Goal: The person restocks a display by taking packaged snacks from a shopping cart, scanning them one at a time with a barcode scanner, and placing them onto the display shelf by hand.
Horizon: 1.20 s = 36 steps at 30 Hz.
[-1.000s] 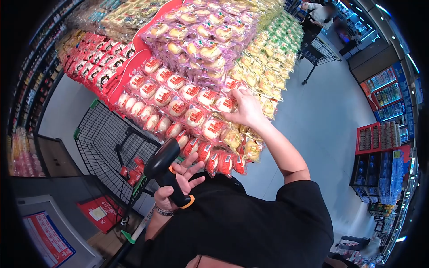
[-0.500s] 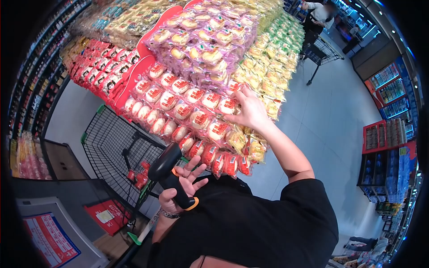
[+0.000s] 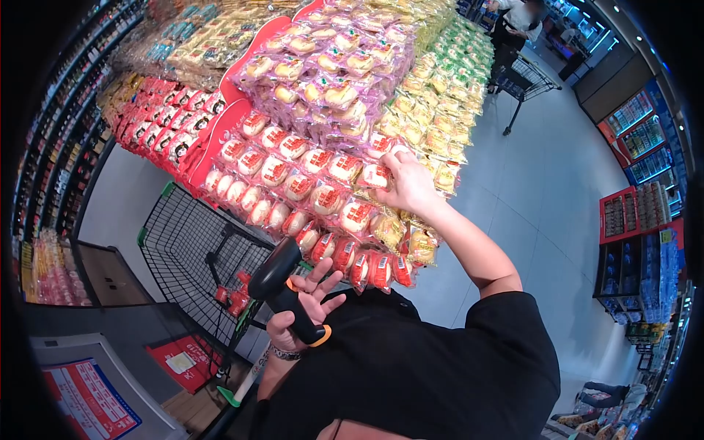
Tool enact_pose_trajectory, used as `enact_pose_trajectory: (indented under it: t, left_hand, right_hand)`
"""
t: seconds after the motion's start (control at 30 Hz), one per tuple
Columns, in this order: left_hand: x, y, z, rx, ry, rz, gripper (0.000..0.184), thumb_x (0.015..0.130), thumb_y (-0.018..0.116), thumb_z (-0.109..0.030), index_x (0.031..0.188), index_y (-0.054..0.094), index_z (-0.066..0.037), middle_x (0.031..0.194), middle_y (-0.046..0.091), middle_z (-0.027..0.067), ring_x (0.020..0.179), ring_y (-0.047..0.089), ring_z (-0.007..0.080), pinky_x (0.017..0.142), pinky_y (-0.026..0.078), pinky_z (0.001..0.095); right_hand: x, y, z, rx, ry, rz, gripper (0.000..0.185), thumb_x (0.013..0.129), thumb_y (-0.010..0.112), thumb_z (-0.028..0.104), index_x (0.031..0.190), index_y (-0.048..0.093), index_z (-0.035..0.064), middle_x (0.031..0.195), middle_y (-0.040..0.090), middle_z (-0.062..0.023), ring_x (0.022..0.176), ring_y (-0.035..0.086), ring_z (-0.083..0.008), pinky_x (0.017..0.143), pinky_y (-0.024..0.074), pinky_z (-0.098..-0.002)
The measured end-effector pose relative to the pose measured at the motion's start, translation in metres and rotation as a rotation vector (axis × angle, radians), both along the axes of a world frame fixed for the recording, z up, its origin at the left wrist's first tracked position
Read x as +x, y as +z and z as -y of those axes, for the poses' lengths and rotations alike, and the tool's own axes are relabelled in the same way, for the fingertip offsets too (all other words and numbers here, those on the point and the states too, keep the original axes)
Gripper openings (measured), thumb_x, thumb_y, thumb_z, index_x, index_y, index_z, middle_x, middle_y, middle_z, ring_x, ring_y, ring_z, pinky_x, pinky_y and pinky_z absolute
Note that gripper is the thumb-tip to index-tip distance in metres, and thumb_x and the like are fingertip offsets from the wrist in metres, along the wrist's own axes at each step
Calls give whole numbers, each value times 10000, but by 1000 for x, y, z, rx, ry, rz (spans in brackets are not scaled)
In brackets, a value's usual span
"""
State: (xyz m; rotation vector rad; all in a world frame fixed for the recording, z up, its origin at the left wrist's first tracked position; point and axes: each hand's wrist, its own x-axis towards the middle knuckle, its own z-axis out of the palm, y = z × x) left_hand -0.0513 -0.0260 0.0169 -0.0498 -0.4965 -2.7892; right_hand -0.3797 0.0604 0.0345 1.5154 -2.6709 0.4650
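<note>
At the near right corner of the stacked display, we observe the right hand [image 3: 407, 185] reaching over the red-and-white packs [image 3: 323, 198]. Its thumb and fingers lie around the right side of the end pack [image 3: 375, 176] in one row; whether this grip is clenched on the wrapper, we cannot tell. The left hand [image 3: 312, 303], lower and nearer the body, has its grip on a black scanner [image 3: 275, 271] with orange trim: the thumb bears on the handle and the fingers lie loosely extended behind it. We note a patterned bracelet [image 3: 285, 354] on that wrist. Purple-wrapped packs [image 3: 330, 67] are piled behind the row, with yellow packs [image 3: 433, 110] to their right. Left of the scanner stands a wire cart [image 3: 176, 233] containing several red packages [image 3: 239, 302]. Farther off at upper right, we record another person [image 3: 519, 23] beside a second cart [image 3: 526, 75].
</note>
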Motion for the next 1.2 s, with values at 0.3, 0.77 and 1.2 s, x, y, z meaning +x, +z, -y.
enact_pose_trajectory:
  t: [0.3,0.77,1.2]
  left_hand:
    - [-3,-1,1,7,-3,-4,564,736,701,-183,1271,528,-139,1587,261,217,1467,269,407,1148,319,577]
    - [-3,1,2,2,-4,-20,534,781,713,-200,1271,513,-130,1593,246,216,1472,260,405,1150,318,581]
    - [5,-3,3,6,12,-54,528,798,700,-182,1281,497,-114,1576,290,217,1456,313,371,1164,292,563]
  right_hand:
    - [5,8,3,-34,75,-6,701,665,789,346,1251,539,54,996,591,-148,1006,596,-329,824,524,-422]
    - [5,23,14,50,47,-24,600,640,855,417,1039,611,40,973,599,-147,1047,576,-329,849,506,-439]
    - [15,22,75,252,513,-147,713,739,693,168,1409,462,99,1408,521,-114,1188,526,-317,1064,408,-438]
